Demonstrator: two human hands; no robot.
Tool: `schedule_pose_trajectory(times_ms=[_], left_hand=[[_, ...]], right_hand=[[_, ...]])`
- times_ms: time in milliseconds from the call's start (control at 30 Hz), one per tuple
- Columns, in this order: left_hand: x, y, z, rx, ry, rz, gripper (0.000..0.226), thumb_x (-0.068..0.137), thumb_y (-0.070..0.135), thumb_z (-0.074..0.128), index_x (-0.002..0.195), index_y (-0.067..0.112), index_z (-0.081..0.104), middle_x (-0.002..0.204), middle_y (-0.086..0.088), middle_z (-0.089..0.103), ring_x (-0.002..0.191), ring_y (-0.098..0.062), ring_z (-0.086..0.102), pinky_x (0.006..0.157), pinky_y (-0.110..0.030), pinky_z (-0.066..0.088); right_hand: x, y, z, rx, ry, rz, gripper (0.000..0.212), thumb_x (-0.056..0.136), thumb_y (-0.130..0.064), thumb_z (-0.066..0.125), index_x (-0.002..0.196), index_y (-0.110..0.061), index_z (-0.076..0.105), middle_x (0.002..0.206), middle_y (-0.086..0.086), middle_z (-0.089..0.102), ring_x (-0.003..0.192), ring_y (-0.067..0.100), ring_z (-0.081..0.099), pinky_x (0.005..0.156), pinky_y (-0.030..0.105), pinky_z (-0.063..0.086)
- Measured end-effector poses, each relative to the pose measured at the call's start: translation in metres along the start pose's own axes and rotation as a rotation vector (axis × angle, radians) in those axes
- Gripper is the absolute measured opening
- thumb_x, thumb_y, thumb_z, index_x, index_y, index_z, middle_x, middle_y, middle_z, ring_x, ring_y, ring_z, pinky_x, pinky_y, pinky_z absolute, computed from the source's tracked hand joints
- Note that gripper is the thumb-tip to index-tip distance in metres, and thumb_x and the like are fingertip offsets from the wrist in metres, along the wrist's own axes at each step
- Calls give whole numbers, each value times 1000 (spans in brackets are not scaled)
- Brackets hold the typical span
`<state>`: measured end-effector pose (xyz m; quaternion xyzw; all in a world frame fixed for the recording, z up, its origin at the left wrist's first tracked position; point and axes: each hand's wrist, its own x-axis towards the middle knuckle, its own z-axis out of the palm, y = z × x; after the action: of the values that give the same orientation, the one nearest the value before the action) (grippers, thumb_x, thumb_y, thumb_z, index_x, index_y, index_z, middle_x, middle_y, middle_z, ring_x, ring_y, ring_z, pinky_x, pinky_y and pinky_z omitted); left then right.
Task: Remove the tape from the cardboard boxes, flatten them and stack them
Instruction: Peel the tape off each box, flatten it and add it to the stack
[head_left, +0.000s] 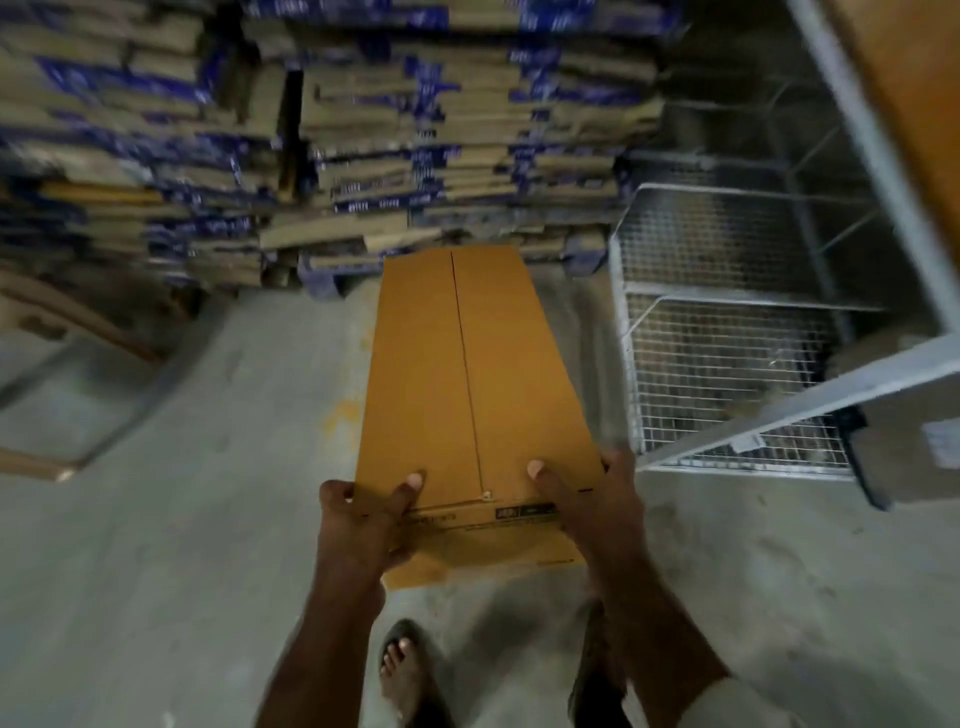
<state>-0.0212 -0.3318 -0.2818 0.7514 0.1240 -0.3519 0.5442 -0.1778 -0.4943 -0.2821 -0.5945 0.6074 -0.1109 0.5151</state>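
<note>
A flattened brown cardboard box (457, 374) is held out flat in front of me above the floor, its long side pointing away. My left hand (366, 519) grips its near left edge, thumb on top. On the near right edge, my right hand (587, 499) grips it the same way. A seam runs lengthwise down its middle. Ahead, tall stacks of flattened boxes (415, 145) with blue printed tape rise from the floor; the far end of the held box points at their base.
A wire mesh cage (727, 332) stands at the right, behind a grey metal rack frame (857, 384). More cardboard (62, 322) lies at the left on the concrete floor (182, 545). My sandalled foot (402, 675) shows below the box.
</note>
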Motion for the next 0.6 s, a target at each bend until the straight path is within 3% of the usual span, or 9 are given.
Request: schedule_pose_trajectory(times_ms=[133, 300, 467, 600], left_hand=[[-74, 86, -2, 15, -29, 150, 62, 79, 36, 87, 118, 19, 40, 106, 6, 51, 97, -25, 60, 68, -60, 62], [-151, 158, 12, -15, -145, 298, 69, 77, 41, 87, 123, 18, 41, 112, 4, 53, 99, -22, 59, 71, -61, 61], [-219, 189, 49, -66, -221, 447, 68, 75, 42, 87, 123, 20, 44, 110, 7, 56, 102, -24, 60, 81, -62, 59], [-272, 198, 99, -101, -248, 551, 61, 78, 39, 87, 116, 21, 43, 106, 9, 55, 98, -23, 60, 84, -62, 58]], right_hand=[[-54, -81, -64, 90, 102, -110, 72, 70, -49, 90, 119, -22, 44, 110, -4, 63, 100, 24, 67, 88, 50, 59], [-105, -149, -148, 125, 224, -234, 77, 67, -58, 88, 120, -24, 43, 115, 0, 63, 99, 26, 66, 86, 52, 59], [-138, -177, -238, 153, 366, -364, 73, 76, -42, 89, 124, -13, 43, 105, -2, 55, 88, 19, 58, 74, 33, 47], [-133, -174, -310, 194, 398, -398, 85, 72, -51, 90, 131, -14, 41, 103, -1, 56, 97, 24, 60, 85, 46, 57]])
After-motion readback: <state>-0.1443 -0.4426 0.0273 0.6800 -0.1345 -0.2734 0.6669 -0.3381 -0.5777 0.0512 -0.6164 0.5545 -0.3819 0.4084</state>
